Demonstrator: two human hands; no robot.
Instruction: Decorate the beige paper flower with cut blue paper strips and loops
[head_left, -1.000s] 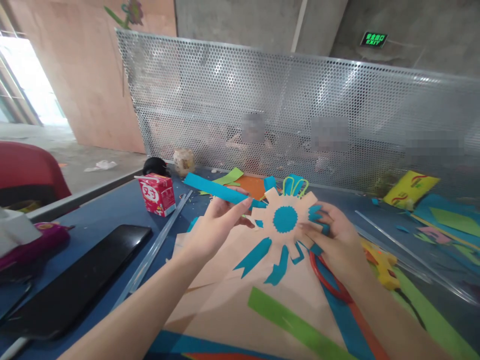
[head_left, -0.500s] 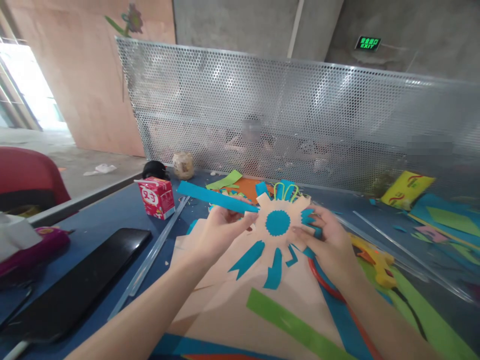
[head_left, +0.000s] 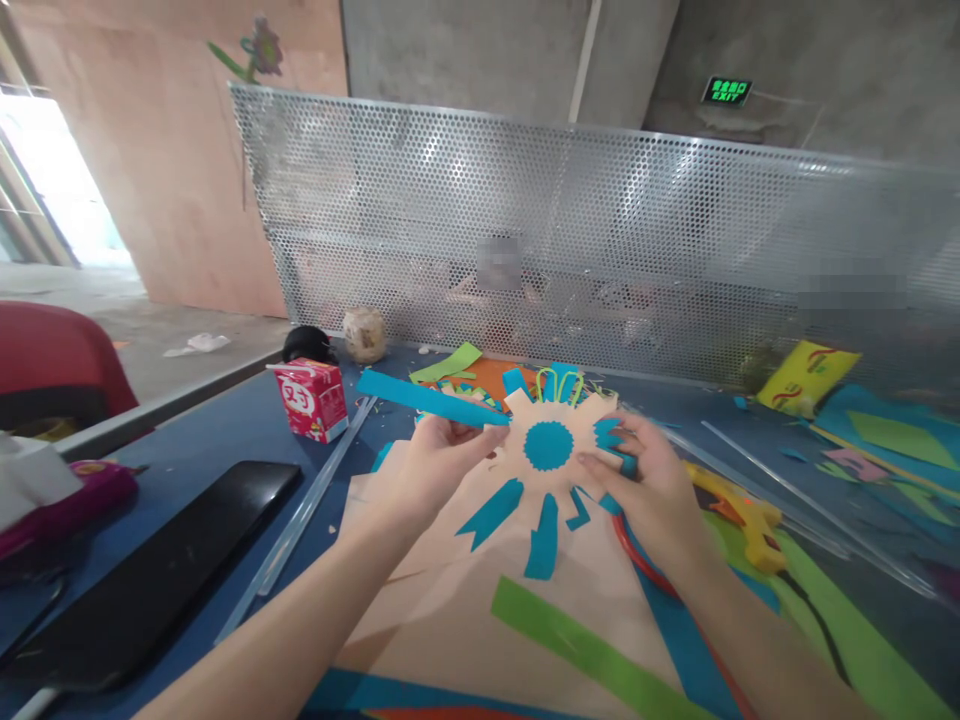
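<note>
My left hand (head_left: 431, 465) pinches one end of a long blue foam strip (head_left: 427, 397) and also touches the left edge of a beige paper flower (head_left: 553, 450). The flower has a blue round centre, blue petals and green loops at its top. My right hand (head_left: 652, 490) grips the flower's right side, fingers curled over a blue petal. Both hands hold the flower just above beige sheets (head_left: 480, 590) on the blue table (head_left: 225, 430).
A red drink carton (head_left: 311, 398), clear glue sticks (head_left: 300, 510), a black phone (head_left: 150, 570) and a pink object (head_left: 67, 495) lie left. A yellow glue gun (head_left: 739, 515), red-handled scissors (head_left: 645, 565) and coloured foam scraps lie right. A perforated metal screen (head_left: 600, 240) backs the table.
Both hands and the flower drifted slightly left and up in view. The left hand's fingers closed in against the flower's left edge with the blue strip.
</note>
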